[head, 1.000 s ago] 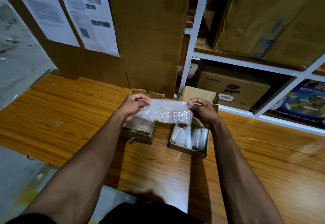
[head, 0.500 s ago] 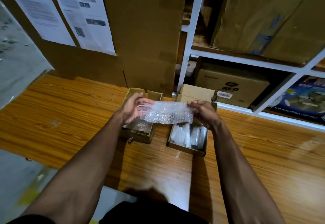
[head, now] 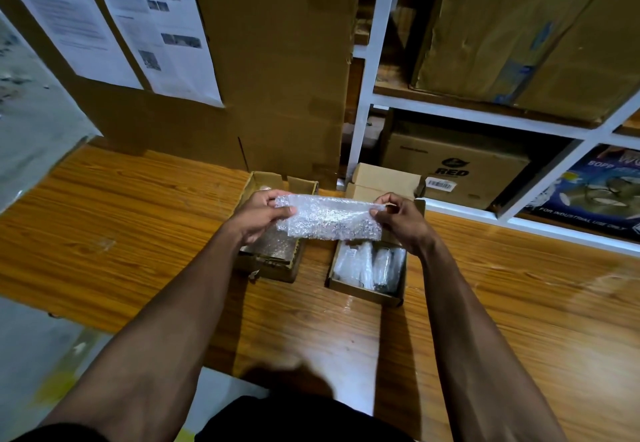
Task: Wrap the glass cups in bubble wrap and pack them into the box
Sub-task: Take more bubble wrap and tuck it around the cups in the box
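Observation:
A sheet of bubble wrap (head: pixel 332 218) is stretched out flat in the air between my hands. My left hand (head: pixel 259 216) pinches its left end and my right hand (head: pixel 398 219) pinches its right end. Below them on the wooden table stand two small open cardboard boxes. The right box (head: pixel 363 294) holds several glass cups (head: pixel 384 265), some of them in bubble wrap. The left box (head: pixel 266 266) shows bubble wrap inside and is partly hidden by my left hand.
A tall cardboard sheet (head: pixel 277 60) with printed papers leans at the table's back. White shelving (head: pixel 485 119) with large cartons stands at the right rear. The wooden table (head: pixel 121 233) stretches left and right of the boxes; its front edge runs near my arms.
The bubble wrap has been pulled wider and flatter between my hands. Both hands keep their pinch on its ends above the boxes.

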{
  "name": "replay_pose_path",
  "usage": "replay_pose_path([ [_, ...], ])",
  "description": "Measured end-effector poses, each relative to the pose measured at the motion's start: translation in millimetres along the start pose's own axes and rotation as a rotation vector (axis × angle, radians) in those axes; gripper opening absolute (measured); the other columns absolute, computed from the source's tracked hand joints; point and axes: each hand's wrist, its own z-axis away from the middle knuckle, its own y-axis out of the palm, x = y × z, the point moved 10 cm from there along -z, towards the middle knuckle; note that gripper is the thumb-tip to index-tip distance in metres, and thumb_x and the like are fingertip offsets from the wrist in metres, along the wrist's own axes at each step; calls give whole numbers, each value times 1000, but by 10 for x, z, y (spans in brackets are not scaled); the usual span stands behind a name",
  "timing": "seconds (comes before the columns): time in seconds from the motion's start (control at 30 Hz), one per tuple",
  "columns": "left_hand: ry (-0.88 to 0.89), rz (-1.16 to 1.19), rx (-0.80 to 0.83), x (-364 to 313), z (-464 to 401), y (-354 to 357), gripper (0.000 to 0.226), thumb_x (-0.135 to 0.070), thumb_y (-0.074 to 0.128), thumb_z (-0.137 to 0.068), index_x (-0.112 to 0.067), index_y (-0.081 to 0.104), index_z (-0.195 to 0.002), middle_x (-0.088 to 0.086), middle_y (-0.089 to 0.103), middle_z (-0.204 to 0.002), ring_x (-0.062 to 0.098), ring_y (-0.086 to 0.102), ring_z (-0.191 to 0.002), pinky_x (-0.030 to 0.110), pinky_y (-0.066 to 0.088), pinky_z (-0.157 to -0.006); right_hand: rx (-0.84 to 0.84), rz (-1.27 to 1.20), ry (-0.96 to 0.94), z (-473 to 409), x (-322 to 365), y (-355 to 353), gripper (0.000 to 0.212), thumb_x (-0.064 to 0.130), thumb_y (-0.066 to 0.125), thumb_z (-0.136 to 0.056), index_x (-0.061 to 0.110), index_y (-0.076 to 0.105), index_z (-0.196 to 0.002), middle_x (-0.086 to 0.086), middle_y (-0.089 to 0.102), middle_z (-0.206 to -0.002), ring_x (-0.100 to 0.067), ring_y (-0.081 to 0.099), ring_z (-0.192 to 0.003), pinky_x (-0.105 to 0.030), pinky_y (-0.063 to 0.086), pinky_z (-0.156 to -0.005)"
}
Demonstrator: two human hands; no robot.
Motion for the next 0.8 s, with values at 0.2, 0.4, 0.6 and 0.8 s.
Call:
replay_pose_path([
  [0.2, 44, -103, -29, -89, 27, 60, 19, 0, 70, -97, -14, 68, -109, 12, 68, -116, 18, 71, -89, 30, 64, -73, 19, 16, -47, -11, 39, 13, 14, 3, 63, -101, 16, 65, -96, -20, 60, -91, -28, 57, -84, -43, 52, -77],
  [0.4, 83, 19, -60, -173, 16, 83, 20, 13, 65, -94, -5, 69, -103, 19, 64, -125, 21, 73, -88, 19, 62, -66, -14, 5, -67, -2, 58, -66, 29, -4, 64, -97, 21, 73, -85, -16, 64, -90, -28, 61, -85, -39, 57, -78],
  [0.6, 85, -1, -88, -166, -9, 38, 32, 19, 52, -99, -7, 70, -91, 14, 63, -129, 13, 73, -101, 18, 61, -80, 5, -39, -97, 60, 94, -91, 28, -5, 62, -98, 17, 72, -85, -18, 61, -95, -25, 58, -82, -35, 54, -78],
  [0.8, 76, -6, -108, -133, -9, 64, 35, 22, 49, -98, -6, 65, -85, 11, 57, -121, 16, 71, -102, 26, 62, -89, 9, -43, -114, 84, 93, -114, 39, -4, 54, -103, 17, 76, -79, -6, 70, -89, -18, 60, -80, -32, 54, -82],
])
